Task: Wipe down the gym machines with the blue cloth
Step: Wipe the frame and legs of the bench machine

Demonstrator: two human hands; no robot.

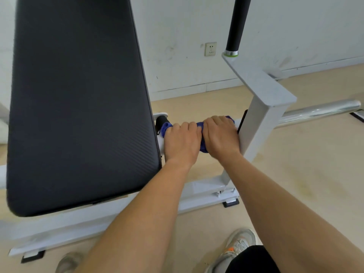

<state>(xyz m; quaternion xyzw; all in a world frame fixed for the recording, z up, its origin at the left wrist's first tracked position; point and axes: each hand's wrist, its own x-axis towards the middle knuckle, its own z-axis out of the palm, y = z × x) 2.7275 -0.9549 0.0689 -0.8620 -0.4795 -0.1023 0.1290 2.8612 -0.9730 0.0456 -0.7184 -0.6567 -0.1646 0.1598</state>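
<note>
Shoes: two pale trainers were seen at the bottom edge, a left one (69,261) and a right one (240,245) with an orange mark.
Base: one white steel base rail (98,219) was laid along the floor, carried on two black rubber feet (32,258) (231,202).
Pad: one black textured pad (78,95) was tilted at the left.
Hands: two were counted; the left hand (181,142) and right hand (220,134) were set side by side, fingers curled down over the cloth.
Blue cloth (202,147): one, wrapped round a horizontal bar between the pad and the white upright post (258,125), gripped by both hands.
Bars: one chrome bar (319,111) was seen right of the post, and one black foam handle (237,22) above it.
Floor: a beige floor (295,174), lightly stained.
Room: a scuffed white wall (295,26), fitted with one wall socket (210,49).
</note>
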